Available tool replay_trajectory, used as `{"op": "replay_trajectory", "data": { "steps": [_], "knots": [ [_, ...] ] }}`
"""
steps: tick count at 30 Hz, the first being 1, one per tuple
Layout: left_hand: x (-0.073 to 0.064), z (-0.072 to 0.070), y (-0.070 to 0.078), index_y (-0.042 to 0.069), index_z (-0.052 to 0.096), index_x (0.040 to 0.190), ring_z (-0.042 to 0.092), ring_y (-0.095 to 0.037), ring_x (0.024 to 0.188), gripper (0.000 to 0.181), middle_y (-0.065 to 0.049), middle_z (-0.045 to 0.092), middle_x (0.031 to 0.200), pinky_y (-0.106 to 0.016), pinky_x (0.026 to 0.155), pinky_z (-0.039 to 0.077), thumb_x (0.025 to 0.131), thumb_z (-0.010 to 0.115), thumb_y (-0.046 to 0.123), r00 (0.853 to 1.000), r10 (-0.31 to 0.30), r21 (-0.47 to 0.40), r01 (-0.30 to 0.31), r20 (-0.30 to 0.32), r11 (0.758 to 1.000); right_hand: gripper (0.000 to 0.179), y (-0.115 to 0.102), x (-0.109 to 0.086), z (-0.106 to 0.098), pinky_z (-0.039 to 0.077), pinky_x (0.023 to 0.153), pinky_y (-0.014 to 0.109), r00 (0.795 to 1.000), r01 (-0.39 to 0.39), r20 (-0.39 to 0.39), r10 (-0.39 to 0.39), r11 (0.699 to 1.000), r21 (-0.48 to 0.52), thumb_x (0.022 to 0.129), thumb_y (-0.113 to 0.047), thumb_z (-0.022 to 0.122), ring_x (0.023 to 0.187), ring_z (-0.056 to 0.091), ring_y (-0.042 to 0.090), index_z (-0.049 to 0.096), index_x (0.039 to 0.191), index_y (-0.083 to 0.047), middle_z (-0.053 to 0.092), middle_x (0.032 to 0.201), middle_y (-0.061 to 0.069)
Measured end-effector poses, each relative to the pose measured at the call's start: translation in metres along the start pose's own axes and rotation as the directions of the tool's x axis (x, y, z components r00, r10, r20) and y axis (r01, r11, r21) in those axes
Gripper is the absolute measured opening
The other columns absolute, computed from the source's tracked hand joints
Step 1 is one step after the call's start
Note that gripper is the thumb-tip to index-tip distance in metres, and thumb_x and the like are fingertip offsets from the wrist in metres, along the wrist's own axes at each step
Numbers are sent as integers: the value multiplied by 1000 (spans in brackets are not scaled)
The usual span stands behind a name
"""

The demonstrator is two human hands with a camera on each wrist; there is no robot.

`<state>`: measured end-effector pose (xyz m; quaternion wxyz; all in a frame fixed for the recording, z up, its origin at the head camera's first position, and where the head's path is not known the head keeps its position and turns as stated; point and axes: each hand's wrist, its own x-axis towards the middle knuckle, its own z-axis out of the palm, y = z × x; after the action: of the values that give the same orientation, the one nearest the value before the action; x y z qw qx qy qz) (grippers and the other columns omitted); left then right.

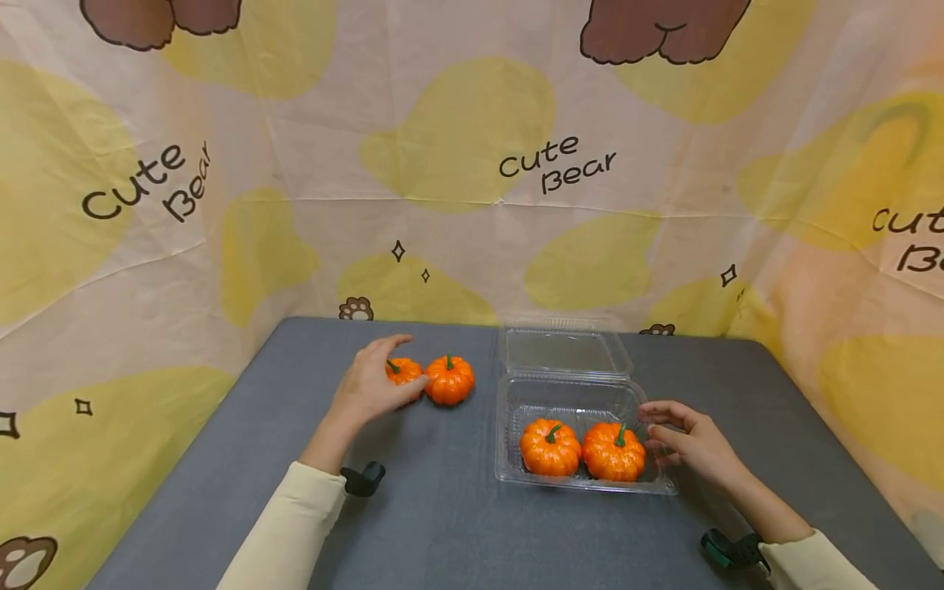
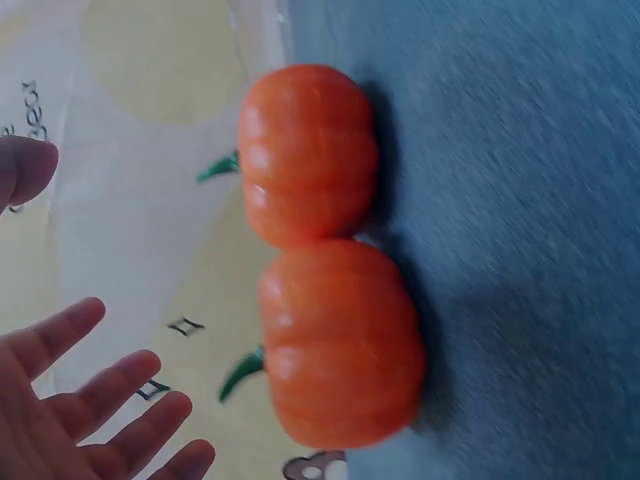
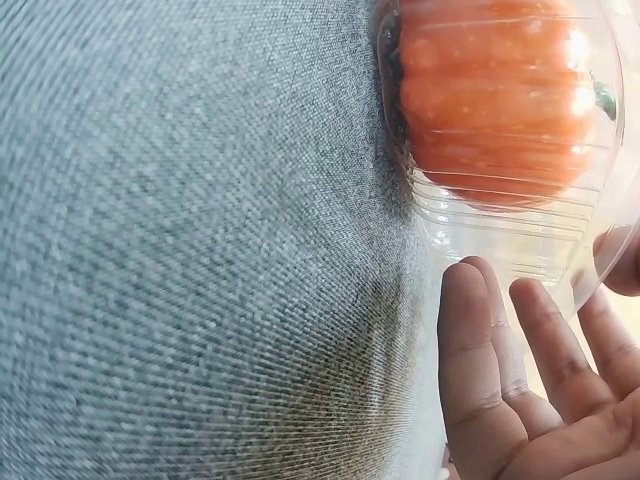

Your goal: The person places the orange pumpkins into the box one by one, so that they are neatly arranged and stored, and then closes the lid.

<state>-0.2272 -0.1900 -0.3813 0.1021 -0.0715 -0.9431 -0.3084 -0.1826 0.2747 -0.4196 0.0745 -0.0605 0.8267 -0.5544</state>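
My left hand [image 1: 372, 385] is over the far left of the table, thumb and fingers spread apart and holding nothing. Below it sits a small orange pumpkin [image 2: 340, 345] with a green stem, partly hidden by the hand in the head view. A second pumpkin [image 1: 450, 380] stands against it on the right. Two more pumpkins, a left one [image 1: 550, 447] and a right one [image 1: 614, 452], sit side by side in the front of a clear plastic clamshell box [image 1: 516, 393]. At this box's right wall is my right hand [image 1: 696, 447], its fingers loosely extended beside the rim.
The clamshell's lid [image 1: 566, 351] lies folded back toward the far edge of the grey table [image 1: 428, 508]. A printed cloth [image 1: 442, 164] hangs behind and along both sides. Dark wrist bands, one on the left wrist [image 1: 363, 478], sit near the cream sleeves [image 1: 288, 524].
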Motion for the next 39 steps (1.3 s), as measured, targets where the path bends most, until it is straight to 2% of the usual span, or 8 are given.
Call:
{"op": "replay_trajectory", "data": {
  "steps": [6, 12, 18, 23, 28, 39],
  "knots": [
    [1, 1, -15, 22, 50, 137, 46, -36, 126, 68, -10, 50, 139, -56, 95, 43, 78, 71, 46, 1000, -25, 12, 24, 8, 1000, 42, 1, 0, 0, 59, 65, 36, 1000, -8, -1, 8, 1000, 2, 96, -10, 55, 82, 70, 14, 46, 133, 7, 52, 127, 34],
    [5, 6, -31, 17, 50, 137, 50, -35, 120, 69, -15, 51, 137, -54, 96, 44, 78, 73, 45, 999, -49, -16, 50, 20, 999, 42, 2, 1, 0, 59, 65, 37, 1000, -10, 4, 10, 1000, 4, 96, -10, 55, 82, 70, 14, 45, 133, 8, 52, 127, 34],
    [10, 12, -46, 16, 52, 135, 53, -35, 110, 66, -19, 53, 129, -48, 90, 46, 80, 73, 43, 995, -86, -55, 89, 42, 995, 43, 1, 1, -1, 59, 66, 37, 1000, -11, 11, 11, 1000, 9, 96, -10, 55, 82, 70, 14, 45, 134, 8, 51, 128, 34],
    [12, 15, -52, 16, 54, 134, 52, -32, 102, 62, -17, 54, 125, -43, 83, 44, 81, 73, 41, 992, -118, -67, 121, 48, 990, 43, 2, 2, -1, 59, 66, 37, 1000, -13, 17, 13, 1000, 1, 97, -10, 54, 82, 70, 14, 45, 134, 8, 51, 129, 34],
    [14, 18, -56, 13, 56, 132, 53, -37, 114, 56, -20, 52, 129, -49, 94, 45, 83, 71, 36, 988, -140, -128, 147, 63, 981, 42, 2, 2, -2, 59, 65, 37, 1000, -10, 14, 10, 1000, -2, 96, -10, 55, 82, 70, 14, 45, 134, 7, 52, 128, 33],
    [15, 21, -59, 15, 59, 127, 53, -35, 116, 49, -18, 55, 130, -50, 95, 44, 83, 71, 32, 979, -179, -171, 193, 95, 966, 42, 4, 2, -2, 59, 65, 37, 1000, -6, 12, 6, 1000, -1, 96, -10, 55, 82, 69, 14, 45, 133, 7, 52, 127, 34]
  ]
}}
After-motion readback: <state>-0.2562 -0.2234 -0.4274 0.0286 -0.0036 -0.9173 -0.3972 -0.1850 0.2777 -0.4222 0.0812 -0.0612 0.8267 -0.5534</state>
